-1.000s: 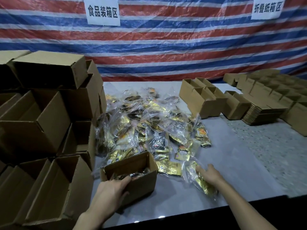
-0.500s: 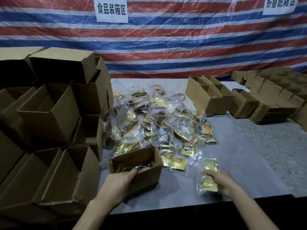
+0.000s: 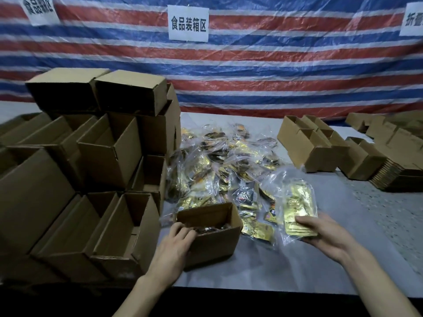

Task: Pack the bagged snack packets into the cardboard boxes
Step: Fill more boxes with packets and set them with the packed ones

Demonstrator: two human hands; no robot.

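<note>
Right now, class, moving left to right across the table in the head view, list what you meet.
Stacked empty cardboard boxes → left hand → small open box it grips → bag of gold snack packets → right hand holding that bag → stack of flat cardboard.

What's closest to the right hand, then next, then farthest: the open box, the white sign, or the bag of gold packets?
1. bag of gold packets: held in the right hand.
2. open box: just to its left.
3. white sign: far back, up high.
</note>
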